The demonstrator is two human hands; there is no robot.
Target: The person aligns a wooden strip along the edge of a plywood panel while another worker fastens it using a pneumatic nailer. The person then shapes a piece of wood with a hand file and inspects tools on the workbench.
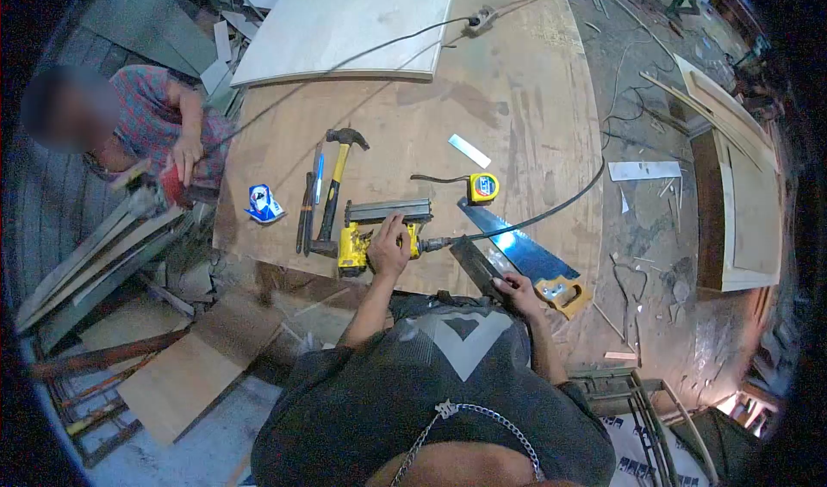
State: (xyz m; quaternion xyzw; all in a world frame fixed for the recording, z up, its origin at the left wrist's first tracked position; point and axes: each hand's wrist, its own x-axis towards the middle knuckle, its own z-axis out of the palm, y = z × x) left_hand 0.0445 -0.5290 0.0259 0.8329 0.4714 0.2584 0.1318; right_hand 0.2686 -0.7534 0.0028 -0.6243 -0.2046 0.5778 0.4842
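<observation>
My left hand (pixel 390 248) lies over the body of a yellow nail gun (pixel 351 250), fingers curled on it; the gun's grey magazine (pixel 392 210) points away from me. Between the thumb and fingers of my right hand (pixel 519 295) is a dark, flat, bar-like piece (pixel 475 267), whose kind I cannot make out. It slants over the table's near edge beside a handsaw (pixel 525 250) with a yellow-orange handle. A black air hose (pixel 551 216) runs from the gun's fitting across the saw. Beyond the saw sits a yellow tape measure (pixel 484 188).
On the wooden table (pixel 543 99) lie a hammer (pixel 338 177), a blue pen-like tool (pixel 320 177), a blue-white packet (pixel 263 204) and a pale strip (pixel 469 151). A white board (pixel 345 26) covers the far left. Another person (pixel 172 117) works at left; offcuts litter the floor.
</observation>
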